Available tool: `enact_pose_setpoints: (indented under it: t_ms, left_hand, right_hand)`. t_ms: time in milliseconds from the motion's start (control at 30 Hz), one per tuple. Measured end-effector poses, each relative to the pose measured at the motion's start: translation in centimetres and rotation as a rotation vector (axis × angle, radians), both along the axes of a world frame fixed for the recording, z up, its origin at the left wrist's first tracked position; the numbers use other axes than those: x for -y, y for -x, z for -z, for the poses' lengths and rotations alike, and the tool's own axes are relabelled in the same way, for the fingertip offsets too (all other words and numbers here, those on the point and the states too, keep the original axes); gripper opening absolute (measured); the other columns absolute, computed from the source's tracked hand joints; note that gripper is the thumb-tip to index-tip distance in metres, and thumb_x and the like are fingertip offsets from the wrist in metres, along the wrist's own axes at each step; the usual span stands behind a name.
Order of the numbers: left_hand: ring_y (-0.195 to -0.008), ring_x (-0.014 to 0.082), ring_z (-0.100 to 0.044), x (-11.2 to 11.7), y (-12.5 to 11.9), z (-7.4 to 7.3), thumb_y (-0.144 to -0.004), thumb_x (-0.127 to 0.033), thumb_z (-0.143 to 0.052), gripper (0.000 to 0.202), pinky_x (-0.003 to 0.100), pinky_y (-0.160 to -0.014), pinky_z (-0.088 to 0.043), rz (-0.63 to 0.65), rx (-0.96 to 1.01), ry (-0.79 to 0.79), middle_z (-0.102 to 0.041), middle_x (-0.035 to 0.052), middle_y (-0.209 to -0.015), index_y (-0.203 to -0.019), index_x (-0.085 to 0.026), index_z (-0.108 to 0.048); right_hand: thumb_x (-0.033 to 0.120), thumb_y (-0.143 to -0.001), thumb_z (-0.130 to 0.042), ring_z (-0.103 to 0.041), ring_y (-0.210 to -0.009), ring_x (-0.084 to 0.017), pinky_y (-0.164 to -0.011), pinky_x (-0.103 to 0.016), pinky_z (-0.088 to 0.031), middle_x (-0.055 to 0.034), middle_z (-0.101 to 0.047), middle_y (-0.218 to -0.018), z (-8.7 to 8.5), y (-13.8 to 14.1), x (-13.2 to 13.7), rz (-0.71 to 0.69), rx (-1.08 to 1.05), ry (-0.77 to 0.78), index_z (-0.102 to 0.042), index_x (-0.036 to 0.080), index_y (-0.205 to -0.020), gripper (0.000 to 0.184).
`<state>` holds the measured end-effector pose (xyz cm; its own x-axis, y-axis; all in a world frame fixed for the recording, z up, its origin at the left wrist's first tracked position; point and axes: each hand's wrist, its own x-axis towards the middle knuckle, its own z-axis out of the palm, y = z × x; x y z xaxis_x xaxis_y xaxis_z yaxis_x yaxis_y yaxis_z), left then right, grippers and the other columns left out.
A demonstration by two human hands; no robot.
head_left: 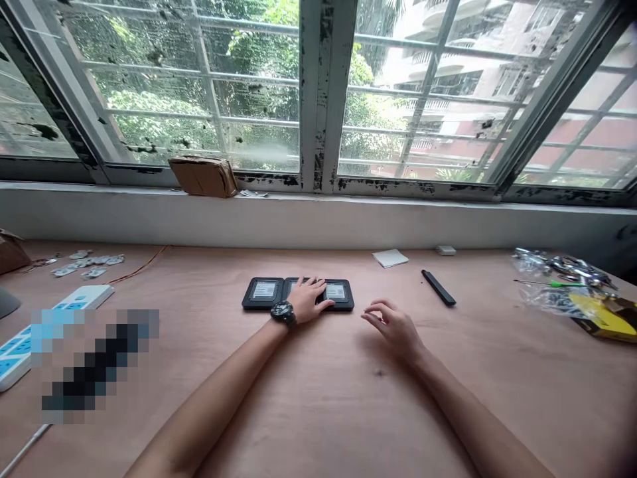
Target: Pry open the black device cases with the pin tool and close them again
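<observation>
Here, taking the window side as twelve o'clock, the left hand (306, 302) lies palm down with fingers spread over the middle black case (291, 285), the thumb reaching the right-end black case (340, 295). At four o'clock from it, the right hand (391, 325) hovers or rests, I cannot tell which, its fingers loosely curled and nothing visible between them. At nine o'clock from the left hand sits the left-end black case (263, 293), beside the middle one; all three lie flat in a row on the counter (318, 411), pale labels upward. The step in hand looks like steadying or squaring that row; the next move calls for even pressure, so none skews. Farther out, from the right hand, a slim black bar (438, 287) lies at two o'clock, white paper (391, 257) at twelve, and a yellow box (604, 324) at three.
</observation>
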<state>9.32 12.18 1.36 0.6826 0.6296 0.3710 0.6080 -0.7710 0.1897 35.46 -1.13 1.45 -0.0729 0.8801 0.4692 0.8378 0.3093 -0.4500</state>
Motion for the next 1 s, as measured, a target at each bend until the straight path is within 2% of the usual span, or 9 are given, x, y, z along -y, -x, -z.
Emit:
enact_pose_setpoints:
  t_ms: [133,233,333,433,567,733,867,1000]
  left_hand:
    - [-0.144,0.0326,-0.043,1.5,-0.1,0.4,-0.100,-0.061,-0.053,0.057,0.058,-0.125,-0.014,0.016,0.013,-0.012,-0.060,0.0145,-0.144,-0.134,-0.017,-0.062]
    - [-0.145,0.0306,-0.043,4.5,1.4,0.7,-0.099,-0.060,-0.055,0.057,0.056,-0.126,-0.017,0.068,0.017,-0.017,-0.059,0.0133,-0.144,-0.137,-0.018,-0.061]
    - [-0.143,0.0309,-0.046,8.5,3.5,0.8,-0.098,-0.057,-0.059,0.058,0.057,-0.124,-0.025,0.121,0.041,-0.025,-0.057,0.0125,-0.147,-0.140,-0.018,-0.058]
    - [-0.138,0.0331,-0.051,12.2,5.8,0.9,-0.095,-0.055,-0.064,0.060,0.056,-0.120,-0.035,0.095,0.050,-0.047,-0.058,0.0138,-0.146,-0.139,-0.015,-0.059]
    - [-0.132,0.0340,-0.058,15.0,8.2,1.6,-0.095,-0.054,-0.065,0.062,0.052,-0.110,-0.051,0.046,0.093,-0.063,-0.060,0.0167,-0.143,-0.140,-0.012,-0.058]
    - [-0.133,0.0349,-0.057,15.5,8.8,2.1,-0.095,-0.053,-0.066,0.063,0.051,-0.110,-0.052,0.033,0.135,-0.036,-0.058,0.0190,-0.144,-0.140,-0.010,-0.058]
    - [-0.135,0.0305,-0.056,13.8,9.4,1.5,-0.096,-0.051,-0.066,0.055,0.046,-0.111,-0.051,0.147,0.127,0.061,-0.055,0.0147,-0.148,-0.138,-0.017,-0.060]
    - [-0.132,0.0259,-0.059,12.4,10.1,0.9,-0.103,-0.040,-0.057,0.035,0.042,-0.109,-0.053,0.057,0.217,0.133,-0.058,0.0089,-0.146,-0.134,-0.024,-0.064]
  right_hand:
    - [0.055,-0.099,-0.054,-0.060,-0.063,-0.016,-0.063,-0.031,-0.050,-0.0071,-0.071,-0.104,-0.3,-0.8,0.0,0.061,-0.070,-0.075,-0.072,0.025,-0.096,0.035]
    - [0.055,-0.098,-0.056,-0.058,-0.063,-0.016,-0.064,-0.032,-0.051,-0.0078,-0.071,-0.103,-0.3,-0.8,0.0,0.069,-0.121,-0.124,-0.071,0.025,-0.096,0.034]
    - [0.053,-0.098,-0.057,-0.058,-0.063,-0.017,-0.063,-0.033,-0.051,-0.0082,-0.070,-0.104,-0.2,-0.4,0.1,0.052,-0.141,-0.129,-0.071,0.026,-0.096,0.031]
    - [0.051,-0.098,-0.058,-0.059,-0.065,-0.017,-0.062,-0.033,-0.051,-0.0081,-0.070,-0.104,-0.2,0.1,0.3,0.012,-0.155,-0.105,-0.070,0.025,-0.096,0.029]
    - [0.050,-0.099,-0.058,-0.061,-0.068,-0.018,-0.063,-0.033,-0.052,-0.0087,-0.071,-0.103,-0.3,0.5,0.4,-0.011,-0.161,-0.070,-0.070,0.025,-0.096,0.029]
    - [0.052,-0.098,-0.058,-0.058,-0.062,-0.016,-0.061,-0.033,-0.051,-0.0084,-0.071,-0.104,-0.3,0.5,0.2,-0.017,-0.133,-0.054,-0.070,0.024,-0.093,0.030]
    - [0.053,-0.098,-0.057,-0.060,-0.063,-0.017,-0.062,-0.033,-0.052,-0.0087,-0.073,-0.107,-0.2,0.7,0.4,-0.016,-0.153,-0.029,-0.069,0.024,-0.097,0.031]
    - [0.052,-0.099,-0.057,-0.064,-0.071,-0.019,-0.068,-0.033,-0.052,-0.0070,-0.075,-0.098,0.3,1.0,0.5,0.030,-0.275,0.002,-0.067,0.024,-0.103,0.030]
